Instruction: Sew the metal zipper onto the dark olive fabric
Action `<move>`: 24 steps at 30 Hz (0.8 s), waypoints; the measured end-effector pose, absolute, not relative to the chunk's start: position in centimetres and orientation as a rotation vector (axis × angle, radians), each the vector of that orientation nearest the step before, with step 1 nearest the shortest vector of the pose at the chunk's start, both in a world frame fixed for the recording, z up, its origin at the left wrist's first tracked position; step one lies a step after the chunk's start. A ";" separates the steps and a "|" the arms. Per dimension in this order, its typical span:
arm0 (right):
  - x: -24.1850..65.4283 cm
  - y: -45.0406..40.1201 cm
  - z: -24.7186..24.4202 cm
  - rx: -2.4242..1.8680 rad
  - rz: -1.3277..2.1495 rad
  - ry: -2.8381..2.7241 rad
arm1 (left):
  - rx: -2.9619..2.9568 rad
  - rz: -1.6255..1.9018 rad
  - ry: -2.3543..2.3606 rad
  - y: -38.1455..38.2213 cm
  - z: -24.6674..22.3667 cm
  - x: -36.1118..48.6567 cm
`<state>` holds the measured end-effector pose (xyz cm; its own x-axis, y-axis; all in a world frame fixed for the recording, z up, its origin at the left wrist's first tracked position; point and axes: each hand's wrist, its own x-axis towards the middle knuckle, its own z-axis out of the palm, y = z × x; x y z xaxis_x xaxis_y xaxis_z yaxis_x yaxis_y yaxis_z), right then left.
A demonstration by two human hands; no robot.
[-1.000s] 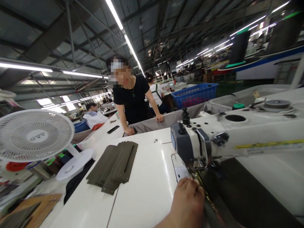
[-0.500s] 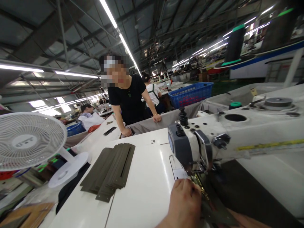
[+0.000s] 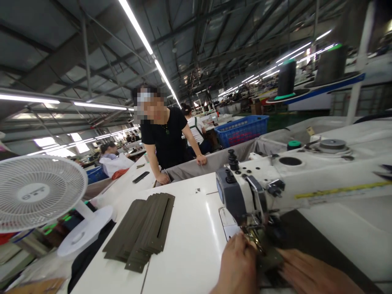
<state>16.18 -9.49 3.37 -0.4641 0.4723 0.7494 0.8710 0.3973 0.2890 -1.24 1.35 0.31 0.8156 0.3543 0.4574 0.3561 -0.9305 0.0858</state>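
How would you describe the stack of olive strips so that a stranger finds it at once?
Start at the white sewing table. Left of the sewing machine lies the stack of olive strips, fanned flat. It alone is slotted, unlike the dark fabric under both hands.

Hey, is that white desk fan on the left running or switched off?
Cannot tell. The fan stands upright facing the camera, but its grille hides the blades, so no spin or blur shows either way.

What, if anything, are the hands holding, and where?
Both hands, left and right, press the olive fabric piece flat at its near end, below the needle.
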 end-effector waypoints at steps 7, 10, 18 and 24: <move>16.2 -7.0 3.6 -1.443 -0.389 -2.059 | -2.983 -0.674 -0.859 -0.3 1.3 -1.0; 16.5 -6.2 3.8 -1.435 -0.300 -2.106 | -2.924 -0.658 -0.886 -0.6 1.3 -0.7; 18.1 -5.1 1.1 -1.566 -0.231 -1.986 | -2.792 -0.818 -0.676 -0.1 0.9 -0.5; 18.1 -4.5 0.3 -1.694 -0.253 -1.961 | -2.858 -0.774 -0.663 -0.3 1.8 -0.5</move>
<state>18.15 -4.53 0.28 -0.0717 0.8609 0.5037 0.9606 0.1956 -0.1976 -0.55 -0.31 1.79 0.7751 0.3834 0.5022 0.4379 -0.8990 0.0104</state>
